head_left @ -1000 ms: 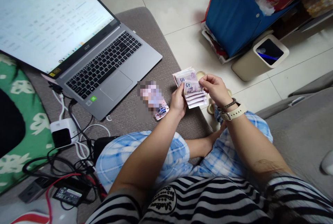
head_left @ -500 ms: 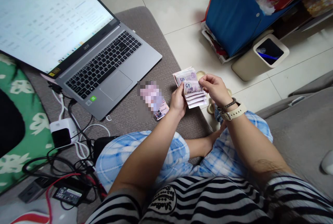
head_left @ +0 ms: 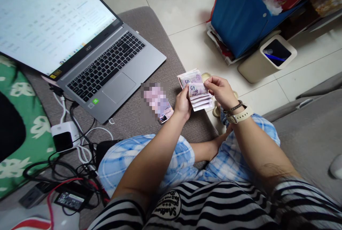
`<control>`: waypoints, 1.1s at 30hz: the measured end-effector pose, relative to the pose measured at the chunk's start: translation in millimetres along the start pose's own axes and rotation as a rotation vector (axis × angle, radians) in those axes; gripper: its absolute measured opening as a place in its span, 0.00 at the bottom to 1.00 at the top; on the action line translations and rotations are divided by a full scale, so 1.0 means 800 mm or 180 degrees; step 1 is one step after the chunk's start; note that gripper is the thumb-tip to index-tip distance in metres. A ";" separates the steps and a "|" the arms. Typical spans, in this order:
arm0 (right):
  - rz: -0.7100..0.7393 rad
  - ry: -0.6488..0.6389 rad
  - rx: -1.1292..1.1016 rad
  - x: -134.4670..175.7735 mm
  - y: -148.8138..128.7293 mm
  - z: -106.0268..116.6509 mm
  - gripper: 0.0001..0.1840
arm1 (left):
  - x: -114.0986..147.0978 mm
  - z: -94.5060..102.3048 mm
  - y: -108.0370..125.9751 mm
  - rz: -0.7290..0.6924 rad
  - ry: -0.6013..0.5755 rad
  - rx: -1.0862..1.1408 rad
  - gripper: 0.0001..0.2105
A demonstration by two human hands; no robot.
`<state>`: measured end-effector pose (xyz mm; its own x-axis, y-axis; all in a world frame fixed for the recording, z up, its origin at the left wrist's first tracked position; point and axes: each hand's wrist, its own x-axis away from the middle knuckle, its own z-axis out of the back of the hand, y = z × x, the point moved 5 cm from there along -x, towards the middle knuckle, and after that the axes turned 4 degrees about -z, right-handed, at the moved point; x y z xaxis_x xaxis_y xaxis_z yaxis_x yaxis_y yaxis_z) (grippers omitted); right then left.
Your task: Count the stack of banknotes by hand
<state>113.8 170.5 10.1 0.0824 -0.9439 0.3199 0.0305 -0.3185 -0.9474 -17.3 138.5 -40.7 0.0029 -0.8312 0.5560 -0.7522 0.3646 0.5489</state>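
Purple-grey banknotes (head_left: 200, 101) marked with a 5 are folded over in a fanned stack. My left hand (head_left: 184, 104) is closed round the left side of the stack, with more notes standing up behind its fingers. With thumb and fingertips, my right hand (head_left: 219, 89) pinches the upper right edge of a note. A phone (head_left: 166, 113) with a lit screen lies on the grey cushion, left of my left hand; much of its screen is pixelated.
An open laptop (head_left: 114, 69) rests on the grey cushion (head_left: 144, 23) at the left. Tangled cables and a white charger (head_left: 64, 135) lie below it. Past the cushion, a blue bin (head_left: 237, 16) and a beige waste basket (head_left: 256, 66) stand on the tiled floor.
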 end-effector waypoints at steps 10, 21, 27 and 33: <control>0.0030 0.0019 -0.0040 0.000 0.001 0.001 0.17 | -0.001 0.000 0.001 -0.0105 0.0033 -0.0052 0.13; 0.0111 -0.0141 -0.0038 0.003 -0.002 -0.001 0.20 | 0.004 -0.001 0.004 -0.0114 -0.0011 -0.0108 0.14; 0.0043 0.0121 0.0001 -0.001 0.006 0.005 0.21 | 0.005 -0.001 0.006 -0.0166 0.0009 -0.0181 0.11; 0.0112 0.0366 -0.0031 -0.006 0.013 0.013 0.21 | 0.008 -0.003 0.008 -0.0228 -0.0034 -0.0255 0.11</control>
<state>124.0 172.6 -1.0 -0.0317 -0.9581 0.2847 0.0198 -0.2854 -0.9582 -20.8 136.9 -32.2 0.0474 -0.8606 0.5071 -0.6952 0.3361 0.6354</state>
